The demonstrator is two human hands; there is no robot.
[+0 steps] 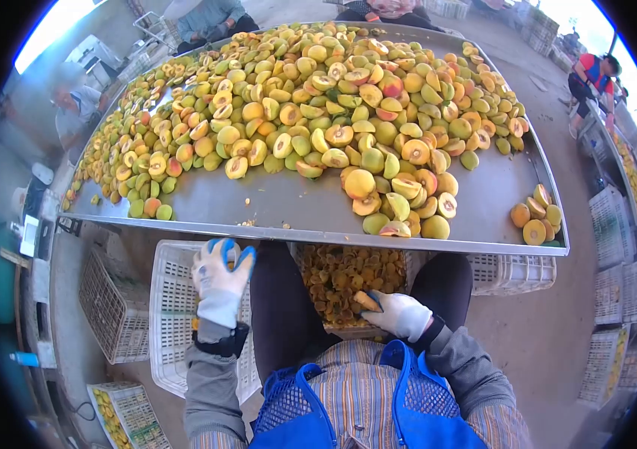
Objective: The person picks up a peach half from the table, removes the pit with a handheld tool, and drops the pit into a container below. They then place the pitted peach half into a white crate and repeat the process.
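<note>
My left hand (pixel 222 283), in a white and blue glove, has its fingers spread just below the metal table's front edge, over the rim of a white plastic crate (pixel 172 307). Between my knees my right hand (pixel 402 315), also gloved, is closed around a short tan object (pixel 368 301), perhaps a wooden handle; its far end is hard to make out. Under that hand lies a container of brownish fruit pieces (pixel 348 277). Halved yellow-green fruit (pixel 318 112) is heaped on the metal table (pixel 273 202), with a small group (pixel 535 217) at its right front corner.
White crates stand under the table's right side (pixel 513 273) and along the right wall (pixel 606 288). A darker crate (pixel 112 307) and one holding fruit (pixel 130 415) are at left. People sit across the table and at its left; another person (pixel 593 78) bends over a second table.
</note>
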